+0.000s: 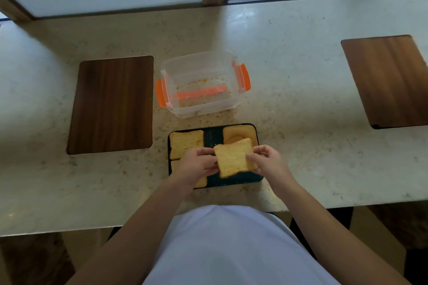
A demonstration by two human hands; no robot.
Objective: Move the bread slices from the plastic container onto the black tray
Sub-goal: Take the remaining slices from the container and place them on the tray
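Note:
Both hands hold one golden bread slice (234, 158) just above the near right part of the black tray (213, 137). My left hand (196, 165) grips its left edge, my right hand (266, 161) its right edge. One slice (185, 143) lies flat at the tray's far left and a crust-end slice (238, 134) at the far right. Another slice (201, 182) at the near left is mostly hidden under my left hand. The clear plastic container (199, 60) with orange clips stands behind the tray, holding only crumbs and an orange strip (201, 93).
A dark wooden board (113, 104) is set into the stone counter left of the container. A lighter wooden board (391, 81) lies at the far right. Crumbs are scattered between container and tray. Windows run along the back edge.

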